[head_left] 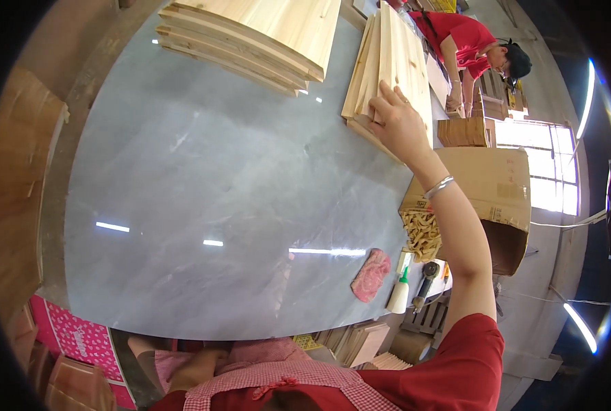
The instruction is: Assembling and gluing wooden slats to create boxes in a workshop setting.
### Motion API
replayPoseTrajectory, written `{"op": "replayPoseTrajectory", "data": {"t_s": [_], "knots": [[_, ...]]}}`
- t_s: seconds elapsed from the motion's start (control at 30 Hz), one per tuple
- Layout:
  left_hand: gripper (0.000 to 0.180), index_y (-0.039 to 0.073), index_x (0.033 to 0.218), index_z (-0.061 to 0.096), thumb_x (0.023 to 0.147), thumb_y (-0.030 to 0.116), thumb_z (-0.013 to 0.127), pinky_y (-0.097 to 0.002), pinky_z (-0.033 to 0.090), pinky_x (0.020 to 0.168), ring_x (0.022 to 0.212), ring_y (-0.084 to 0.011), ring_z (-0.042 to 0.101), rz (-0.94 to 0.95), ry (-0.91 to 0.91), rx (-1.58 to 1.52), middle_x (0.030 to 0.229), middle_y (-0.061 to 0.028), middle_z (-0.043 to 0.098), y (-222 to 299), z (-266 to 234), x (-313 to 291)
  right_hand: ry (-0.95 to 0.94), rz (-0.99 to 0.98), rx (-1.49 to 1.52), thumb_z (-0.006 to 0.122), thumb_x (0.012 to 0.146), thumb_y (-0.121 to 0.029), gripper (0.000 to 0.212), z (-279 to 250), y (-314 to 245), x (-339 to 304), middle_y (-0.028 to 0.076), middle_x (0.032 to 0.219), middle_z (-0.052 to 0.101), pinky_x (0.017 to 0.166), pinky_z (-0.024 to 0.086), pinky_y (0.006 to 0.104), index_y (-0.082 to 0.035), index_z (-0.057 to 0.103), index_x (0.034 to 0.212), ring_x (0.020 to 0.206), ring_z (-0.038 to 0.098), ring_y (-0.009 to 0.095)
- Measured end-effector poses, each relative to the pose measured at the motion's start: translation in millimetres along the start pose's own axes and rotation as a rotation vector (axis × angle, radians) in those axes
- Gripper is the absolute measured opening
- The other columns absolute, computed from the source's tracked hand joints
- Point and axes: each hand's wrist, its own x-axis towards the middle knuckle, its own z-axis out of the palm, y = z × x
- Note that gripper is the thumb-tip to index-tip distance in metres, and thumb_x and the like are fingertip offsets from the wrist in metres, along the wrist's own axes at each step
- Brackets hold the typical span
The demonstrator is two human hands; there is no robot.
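The right fingers touch the wood boards under them, but I can't tell if they grip. Left of them, another wood pile is cut off up top. The left fingers are hidden, so I can't tell about those.

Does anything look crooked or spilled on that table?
The boards under the right hand look crooked: their edges don't line up. A pink cloth lies loose on the table near its right edge. Nothing looks spilled.
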Motion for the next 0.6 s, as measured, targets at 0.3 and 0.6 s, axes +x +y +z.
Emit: {"op": "replayPoseTrajectory", "data": {"t_s": [0.3, 0.6], "knots": [[0.040, 0.011, 0.122, 0.071, 0.093, 0.030, 0.052, -0.0449, 0.050, 0.100, 0.120, -0.0384, 0.062, 0.116, 0.180, -0.018, 0.127, -0.0198, 0.066, -18, -31, -30, 0.267, -0.055, -0.042, 0.077, 0.074, -0.013, 0.055, -19, -80, -87, 0.013, 0.144, 0.054, 0.099, 0.052, 0.0412, -0.015, 0.061, 0.126, 0.127, 0.056, 0.038], [0.038, 0.012, 0.122, 0.071, 0.093, 0.029, 0.052, -0.0441, 0.051, 0.099, 0.119, -0.0378, 0.062, 0.215, 0.455, 0.052, 0.126, -0.0185, 0.067, -31, -62, -83, 0.315, 0.125, -0.035, 0.076, 0.069, -0.006, 0.088, 33, -28, -172, 0.021, 0.150, 0.044, 0.112, 0.039, 0.0448, -0.005, 0.039, 0.149, 0.138, 0.043, 0.040]]}}
